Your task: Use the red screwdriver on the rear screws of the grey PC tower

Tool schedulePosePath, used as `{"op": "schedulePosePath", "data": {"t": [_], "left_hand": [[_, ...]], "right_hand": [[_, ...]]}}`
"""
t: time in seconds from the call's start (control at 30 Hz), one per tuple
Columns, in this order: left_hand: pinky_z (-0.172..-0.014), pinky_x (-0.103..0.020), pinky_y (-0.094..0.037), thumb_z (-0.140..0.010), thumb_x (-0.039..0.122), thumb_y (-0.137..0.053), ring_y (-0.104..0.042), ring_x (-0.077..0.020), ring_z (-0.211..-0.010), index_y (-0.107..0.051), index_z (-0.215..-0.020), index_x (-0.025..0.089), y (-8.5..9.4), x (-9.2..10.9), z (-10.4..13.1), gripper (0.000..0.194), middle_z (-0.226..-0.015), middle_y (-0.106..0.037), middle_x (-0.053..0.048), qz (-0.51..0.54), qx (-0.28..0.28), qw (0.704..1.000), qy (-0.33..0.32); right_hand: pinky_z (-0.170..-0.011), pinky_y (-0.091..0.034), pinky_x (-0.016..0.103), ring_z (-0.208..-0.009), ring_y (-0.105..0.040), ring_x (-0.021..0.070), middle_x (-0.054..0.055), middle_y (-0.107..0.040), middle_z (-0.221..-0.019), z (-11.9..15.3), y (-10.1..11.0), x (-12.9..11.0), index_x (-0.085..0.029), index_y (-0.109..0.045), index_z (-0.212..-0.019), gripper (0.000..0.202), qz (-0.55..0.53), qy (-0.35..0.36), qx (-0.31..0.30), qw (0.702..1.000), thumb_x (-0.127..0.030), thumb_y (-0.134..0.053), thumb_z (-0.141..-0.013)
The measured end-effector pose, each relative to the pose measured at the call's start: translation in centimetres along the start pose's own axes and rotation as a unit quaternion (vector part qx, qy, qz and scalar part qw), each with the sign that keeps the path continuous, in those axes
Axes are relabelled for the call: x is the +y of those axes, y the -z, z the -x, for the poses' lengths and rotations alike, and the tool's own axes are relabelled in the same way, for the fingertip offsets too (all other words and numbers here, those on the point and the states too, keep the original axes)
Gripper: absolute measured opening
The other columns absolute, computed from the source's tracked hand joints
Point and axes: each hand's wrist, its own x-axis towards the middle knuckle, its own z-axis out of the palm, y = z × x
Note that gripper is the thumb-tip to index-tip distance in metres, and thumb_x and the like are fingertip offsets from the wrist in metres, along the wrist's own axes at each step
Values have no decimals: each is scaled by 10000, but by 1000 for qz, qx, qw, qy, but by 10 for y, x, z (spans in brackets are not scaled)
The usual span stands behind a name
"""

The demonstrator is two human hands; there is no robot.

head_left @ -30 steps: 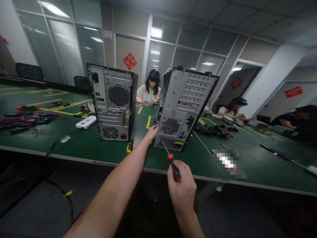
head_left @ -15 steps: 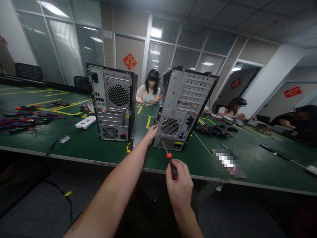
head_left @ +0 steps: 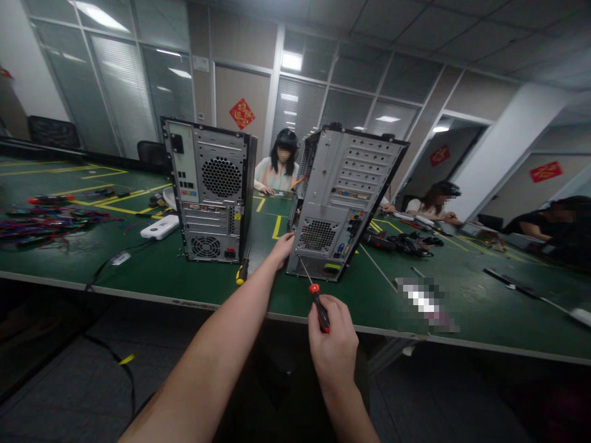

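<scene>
My right hand (head_left: 336,329) is wrapped round the black and red handle of a screwdriver (head_left: 319,307). Its shaft points up and its tip meets the lower back panel of the grey computer tower (head_left: 330,184), near the left edge. My left hand (head_left: 284,247) touches the lower left side of this tower; its fingertips are hidden at the tower's edge, so their grip is unclear. A second computer tower (head_left: 215,184) stands to the left with its back facing me. Between the towers lies a yellow and black screwdriver (head_left: 243,269).
On the green table (head_left: 152,274), a bundle of thin wires (head_left: 50,227) and a white box-like device (head_left: 159,228) with a cable lie left. Black cables (head_left: 406,242) and a blurred-out item (head_left: 422,298) lie right. Several people sit beyond, one person (head_left: 279,166) opposite me.
My right hand and the screwdriver handle have shifted very slightly left, the tip staying at the panel. The person opposite has moved a hand. My left hand and both towers look unmoved.
</scene>
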Motion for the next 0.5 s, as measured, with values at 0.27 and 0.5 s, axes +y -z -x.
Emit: {"op": "schedulePosePath", "data": {"t": [0.27, 0.5], "left_hand": [[-973, -374, -540, -840, 436, -786, -727, -234, -1007, -709, -1261, 154, -1, 2, 1, 513, -1030, -800, -112, 20, -2, 1000, 6], [-982, -387, -540, -839, 434, -782, -723, -242, -1029, -727, -1208, 150, -3, 2, 2, 469, -1019, -798, -114, 12, 4, 1000, 0]], "right_hand": [[-579, -540, 291, -761, -655, 174, 125, -599, -1156, -5, 3, -16, -190, -696, -1126, 226, 108, 3, -33, 994, -175, -546, -958], [-560, -524, 278, -809, -673, 198, 123, -603, -1128, -10, 8, -32, -183, -606, -1081, 155, 97, -1, -73, 993, -205, -479, -994]]}}
